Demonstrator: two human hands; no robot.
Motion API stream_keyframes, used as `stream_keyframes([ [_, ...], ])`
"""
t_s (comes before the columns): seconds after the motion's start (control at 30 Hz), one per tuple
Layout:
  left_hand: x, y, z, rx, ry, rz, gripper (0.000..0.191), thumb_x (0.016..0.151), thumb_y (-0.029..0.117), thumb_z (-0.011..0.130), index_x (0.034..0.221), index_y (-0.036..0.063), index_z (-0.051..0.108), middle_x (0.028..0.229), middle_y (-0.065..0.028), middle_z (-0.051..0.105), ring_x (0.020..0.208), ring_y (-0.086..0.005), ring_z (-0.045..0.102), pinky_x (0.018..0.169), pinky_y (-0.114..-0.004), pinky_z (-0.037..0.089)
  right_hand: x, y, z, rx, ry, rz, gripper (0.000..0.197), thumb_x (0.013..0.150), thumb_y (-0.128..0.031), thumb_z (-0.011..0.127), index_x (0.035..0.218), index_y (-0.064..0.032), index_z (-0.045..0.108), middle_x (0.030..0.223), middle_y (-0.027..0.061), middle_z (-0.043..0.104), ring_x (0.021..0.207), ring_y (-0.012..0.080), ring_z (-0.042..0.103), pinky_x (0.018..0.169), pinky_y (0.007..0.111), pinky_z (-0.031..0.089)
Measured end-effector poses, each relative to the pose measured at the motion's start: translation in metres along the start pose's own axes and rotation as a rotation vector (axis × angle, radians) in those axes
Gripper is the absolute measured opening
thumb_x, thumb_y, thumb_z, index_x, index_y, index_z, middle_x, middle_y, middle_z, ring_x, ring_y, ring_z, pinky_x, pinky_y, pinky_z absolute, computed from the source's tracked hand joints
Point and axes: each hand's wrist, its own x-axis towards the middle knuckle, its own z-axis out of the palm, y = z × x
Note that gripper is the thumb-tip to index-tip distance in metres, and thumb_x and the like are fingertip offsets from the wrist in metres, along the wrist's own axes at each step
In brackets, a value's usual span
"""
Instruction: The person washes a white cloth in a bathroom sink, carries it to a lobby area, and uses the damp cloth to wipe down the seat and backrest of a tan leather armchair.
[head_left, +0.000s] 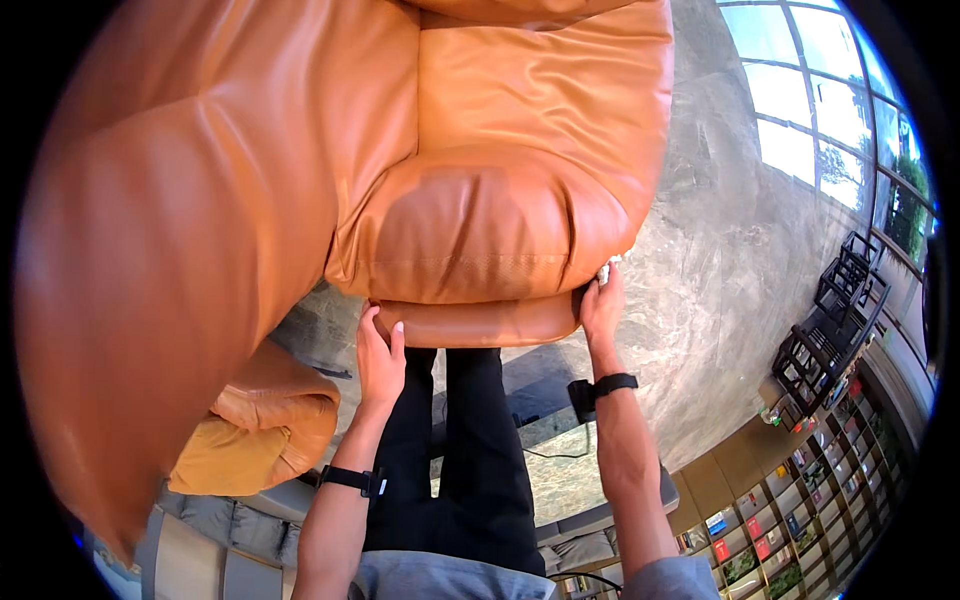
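A large orange-brown leather sofa (480, 217) fills the upper part of the head view, and a thin padded leather panel (487, 322) juts out beneath its front cushion. My left hand (381, 352) rests at the panel's left end, thumb on top and the other fingers partly hidden at its edge. At the opposite end is my right hand (604, 300), with a crumpled white cloth or tissue (606, 271) at its fingertips under the cushion's corner. How firmly the right fingers grip it cannot be seen. Each wrist wears a black strap.
A mustard cushion (229, 456) lies on another leather seat at lower left. Grey sofas stand behind my legs. Black chairs (825, 330) are stacked at the right, near tall windows (817, 97) and a filled bookshelf (795, 517). A thin cable (559, 454) runs across the floor.
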Motion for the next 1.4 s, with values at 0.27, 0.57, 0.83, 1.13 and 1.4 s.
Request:
stream_keyframes([
  [0.27, 0.014, -0.016, -0.016, -0.084, -0.017, -0.139, 0.046, 0.099, 0.017, 0.064, 0.139, -0.0028, 0.052, 0.14, -0.0284, 0.058, 0.131, -0.0441, 0.054, 0.111, -0.047, 0.042, -0.077, -0.055, -0.014, -0.01, -0.434, -0.114, 0.038, 0.087, -0.006, 0.061, 0.124, 0.0014, 0.061, 0.12, 0.0273, 0.066, 0.115, 0.0458, 0.061, 0.099, 0.051, 0.05],
  [0.57, 0.018, -0.036, -0.015, -0.457, -0.025, -0.225, 0.043, 0.105, 0.014, 0.053, 0.146, -0.0011, 0.05, 0.148, -0.0226, 0.055, 0.137, -0.0358, 0.052, 0.115, -0.041, 0.04, -0.157, -0.227, 0.064, 0.217, -0.624, -0.764, 0.054, 0.083, -0.004, 0.064, 0.137, -0.0022, 0.058, 0.139, 0.0208, 0.06, 0.134, 0.0382, 0.053, 0.111, 0.046, 0.046],
  [0.83, -0.004, -0.03, 0.011, -1.149, 0.057, -0.725, 0.066, 0.11, 0.048, 0.044, 0.162, 0.0118, 0.026, 0.145, -0.0119, 0.054, 0.124, -0.0305, 0.062, 0.103, -0.042, 0.054, -0.113, -0.154, 0.019, 0.005, -0.659, -0.601, 0.043, 0.086, -0.009, 0.067, 0.129, -0.0038, 0.065, 0.131, 0.0169, 0.066, 0.123, 0.0363, 0.061, 0.104, 0.045, 0.051],
  [1.13, -0.027, -0.017, 0.028, -1.306, 0.016, -0.695, 0.069, 0.106, 0.048, 0.054, 0.161, 0.0132, 0.03, 0.148, -0.0119, 0.051, 0.124, -0.0308, 0.063, 0.101, -0.047, 0.056, -0.102, -0.107, -0.008, -0.075, -0.534, -0.689, 0.042, 0.085, -0.002, 0.065, 0.127, 0.0027, 0.063, 0.131, 0.025, 0.063, 0.125, 0.0423, 0.057, 0.109, 0.049, 0.046],
  [1.4, -0.047, -0.007, 0.069, -1.456, 0.08, -0.661, 0.063, 0.11, 0.042, 0.051, 0.161, 0.0109, 0.033, 0.133, -0.0057, 0.061, 0.112, -0.0186, 0.064, 0.098, -0.038, 0.053, -0.14, -0.18, 0.068, -0.091, -0.631, -0.966, 0.051, 0.079, -0.009, 0.072, 0.128, 0.001, 0.062, 0.122, 0.0184, 0.065, 0.115, 0.0387, 0.061, 0.099, 0.046, 0.051],
])
